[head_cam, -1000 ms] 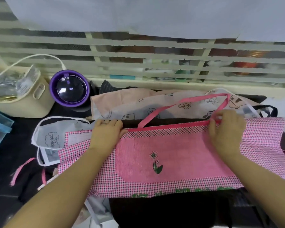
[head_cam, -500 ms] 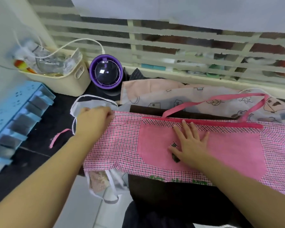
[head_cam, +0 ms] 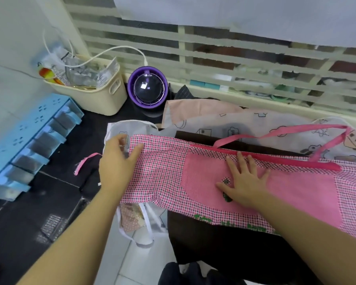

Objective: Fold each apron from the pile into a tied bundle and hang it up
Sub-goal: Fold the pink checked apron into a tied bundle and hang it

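Pinching the pink apron [head_cam: 162, 177] edge, left hand [head_cam: 116, 167]; right hand [head_cam: 245, 184] spread flat on it

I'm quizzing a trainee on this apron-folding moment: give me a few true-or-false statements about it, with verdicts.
1. The right hand lies flat on the pink pocket of the apron. True.
2. The left hand holds the apron's left end. True.
3. The purple fan stands left of the cream basket. False: it stands to the basket's right.
4. The apron is already tied into a bundle. False: it lies spread out, untied.
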